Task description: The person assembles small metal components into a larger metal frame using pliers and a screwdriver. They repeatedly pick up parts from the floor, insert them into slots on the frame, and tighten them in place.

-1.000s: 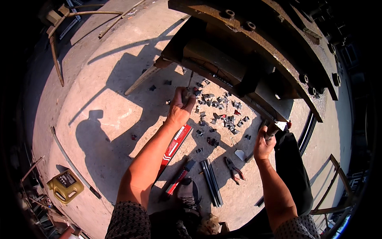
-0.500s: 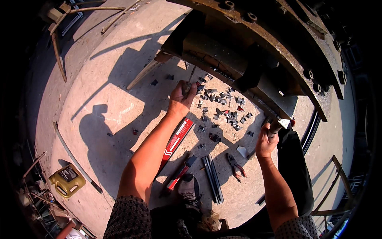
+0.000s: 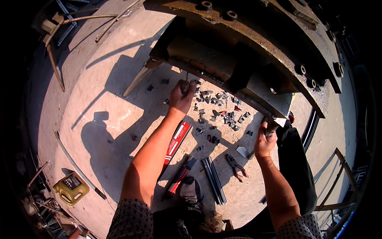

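Observation:
My left hand (image 3: 182, 97) is closed around the handle of a thin-shafted tool, seemingly a screwdriver (image 3: 187, 75). Its shaft points up to the lower edge of a heavy, rusty steel assembly (image 3: 207, 59); whether the tip touches is unclear. At the assembly's right lower corner, my right hand (image 3: 265, 142) wraps round a dark, stubby handle (image 3: 272, 128). What that handle belongs to is hidden. A bright triangular patch of metal shows just above it. Below the assembly, many small black cut pieces (image 3: 217, 99), a few of them red, lie scattered on the concrete.
Pliers (image 3: 237, 168), dark strips (image 3: 213, 181), a long red box (image 3: 177, 143) and a smaller red-and-black package (image 3: 182, 174) lie near my feet. At left are an olive jug (image 3: 71, 188) and a hose (image 3: 77, 163). A metal frame (image 3: 338, 179) stands at right.
The assembly sits slightly farther left and lower in the picture as the view shifts. My left hand has come closer to its lower edge. Both hands keep their grips.

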{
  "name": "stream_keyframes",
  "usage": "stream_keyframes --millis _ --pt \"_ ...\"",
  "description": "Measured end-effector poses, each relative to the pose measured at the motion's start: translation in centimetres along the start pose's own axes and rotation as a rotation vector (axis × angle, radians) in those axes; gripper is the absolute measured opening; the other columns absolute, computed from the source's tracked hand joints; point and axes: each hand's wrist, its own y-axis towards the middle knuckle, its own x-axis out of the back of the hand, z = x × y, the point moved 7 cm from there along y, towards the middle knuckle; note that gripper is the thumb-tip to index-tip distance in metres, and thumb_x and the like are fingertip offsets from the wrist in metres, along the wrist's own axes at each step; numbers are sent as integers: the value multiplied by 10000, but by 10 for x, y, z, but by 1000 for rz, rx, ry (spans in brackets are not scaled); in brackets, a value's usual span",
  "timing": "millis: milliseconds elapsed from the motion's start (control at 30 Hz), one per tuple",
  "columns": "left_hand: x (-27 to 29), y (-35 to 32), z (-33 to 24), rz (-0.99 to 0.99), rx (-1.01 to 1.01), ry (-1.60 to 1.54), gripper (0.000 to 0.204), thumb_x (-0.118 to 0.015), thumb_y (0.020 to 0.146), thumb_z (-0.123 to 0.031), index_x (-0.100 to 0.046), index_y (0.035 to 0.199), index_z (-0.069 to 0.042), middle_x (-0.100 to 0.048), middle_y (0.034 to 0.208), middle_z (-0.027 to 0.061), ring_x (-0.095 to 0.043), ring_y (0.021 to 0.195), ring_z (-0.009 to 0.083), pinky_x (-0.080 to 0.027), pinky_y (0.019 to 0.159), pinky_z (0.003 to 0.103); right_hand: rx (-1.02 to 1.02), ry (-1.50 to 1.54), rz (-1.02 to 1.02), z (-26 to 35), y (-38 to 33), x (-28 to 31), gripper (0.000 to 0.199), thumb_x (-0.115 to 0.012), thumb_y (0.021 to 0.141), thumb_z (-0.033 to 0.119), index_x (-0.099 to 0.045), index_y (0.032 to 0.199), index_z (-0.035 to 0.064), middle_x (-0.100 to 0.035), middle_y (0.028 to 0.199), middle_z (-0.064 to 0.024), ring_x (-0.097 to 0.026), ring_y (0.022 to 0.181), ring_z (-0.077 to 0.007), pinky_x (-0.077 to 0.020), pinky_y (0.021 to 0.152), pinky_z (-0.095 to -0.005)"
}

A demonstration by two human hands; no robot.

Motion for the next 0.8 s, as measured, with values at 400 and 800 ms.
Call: stream_keyframes --millis 400,800 --pt "-22 2 -4 43 41 -93 367 -684 994 -230 -472 752 -54 -382 685 -62 -338 684 55 -327 583 246 4 14 -9 9 1 -1 29 -622 901 65 -624 886 41 -571 676 -65 -558 627 -123 -480 620 -300" --pt "-24 26 -8 -5 -5 -18 226 -731 898 -160 -604 830 14 -622 682 36 -520 691 64 -464 636 281 24 14 5 13 1 -1 16 -628 897 54 -627 895 38 -606 676 -75 -609 621 -146 -497 617 -307"
